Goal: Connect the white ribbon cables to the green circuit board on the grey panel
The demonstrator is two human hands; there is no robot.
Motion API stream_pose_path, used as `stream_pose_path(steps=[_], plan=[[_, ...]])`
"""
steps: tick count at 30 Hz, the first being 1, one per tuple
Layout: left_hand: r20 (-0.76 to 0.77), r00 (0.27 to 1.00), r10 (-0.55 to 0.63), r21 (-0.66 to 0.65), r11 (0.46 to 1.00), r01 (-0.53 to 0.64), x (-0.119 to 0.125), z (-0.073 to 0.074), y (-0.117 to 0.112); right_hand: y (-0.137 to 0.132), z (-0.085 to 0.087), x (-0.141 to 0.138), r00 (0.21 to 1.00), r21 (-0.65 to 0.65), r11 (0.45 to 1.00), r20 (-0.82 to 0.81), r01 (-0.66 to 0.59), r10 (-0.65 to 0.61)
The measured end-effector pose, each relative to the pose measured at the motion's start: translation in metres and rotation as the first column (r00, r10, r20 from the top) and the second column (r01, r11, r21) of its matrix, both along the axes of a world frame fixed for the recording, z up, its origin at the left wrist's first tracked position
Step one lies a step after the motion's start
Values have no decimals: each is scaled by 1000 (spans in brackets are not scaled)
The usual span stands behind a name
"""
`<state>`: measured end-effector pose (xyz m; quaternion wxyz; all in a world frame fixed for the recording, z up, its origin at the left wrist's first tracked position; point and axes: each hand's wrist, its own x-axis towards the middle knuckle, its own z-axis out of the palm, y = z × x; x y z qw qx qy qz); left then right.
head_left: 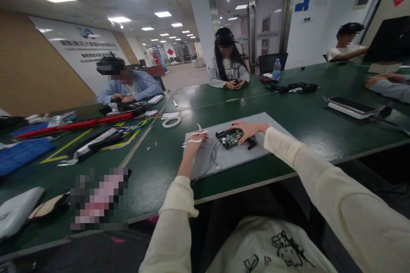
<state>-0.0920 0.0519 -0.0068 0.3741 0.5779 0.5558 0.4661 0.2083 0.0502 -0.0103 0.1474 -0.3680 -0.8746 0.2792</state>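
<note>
A grey board (235,160) lies on the green table in front of me. On it rests a black casing (218,135) with a bare green circuit board (231,139) showing inside. The fingers of my right hand (246,130) are wrapped round the right side of this casing. Just below that hand a black part (253,143) sticks out. Grey cable (212,155) runs from the casing toward the near edge of the board. To the left, my left hand (196,140) has its fingers closed on thin white strips (192,134); their exact kind is unclear.
A white tape roll (171,122) and a small wrench (175,103) lie beyond the board. Leftward are a blue tray (24,153), a red strip (77,126) and a pink phone-like object (101,198). A phone on a white box (350,107) is at right. Several people sit around the table.
</note>
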Motion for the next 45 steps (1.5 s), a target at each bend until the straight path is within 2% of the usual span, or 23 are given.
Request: stream_pose_path(steps=[4,8,12,17,19,22,27,30,35,39,41,43,45], plan=[[-36,998,60,-87,994,-62,0,12,-9,-12,-8,17,989,82,992,-125,94,-84],[-71,997,-32,-133,991,22,-3,28,-34,-19,-19,39,968,141,971,-189,193,-165],[-235,966,-106,-149,986,72,-7,33,-58,-18,-23,50,962,146,962,-184,229,-201],[-435,896,-93,-22,995,93,-9,23,-74,-23,-18,46,962,107,970,-187,220,-198],[-540,839,-63,61,992,113,-10,15,-80,-27,-17,43,960,93,969,-186,230,-210],[-597,802,10,151,983,100,-13,1,-92,-31,-18,38,959,80,968,-179,237,-220],[-650,755,89,149,989,11,-16,-12,-109,-32,-22,30,956,74,960,-143,270,-258],[-663,738,124,148,988,-34,-19,-13,-112,-35,-22,23,953,77,955,-130,286,-275],[-663,742,94,103,994,-34,-31,-10,-111,-41,-22,15,949,69,952,-124,298,-289],[-631,765,125,125,990,-58,-37,-4,-107,-45,-17,16,948,42,955,-147,292,-283],[-586,790,177,148,983,-111,-35,1,-106,-50,-10,14,927,47,937,-171,347,-334],[-513,820,255,178,966,-188,-32,5,-107,-61,-2,5,916,115,915,-169,386,-365],[-436,839,325,216,943,-253,-30,8,-110,-74,6,-14,947,230,919,-121,320,-299]])
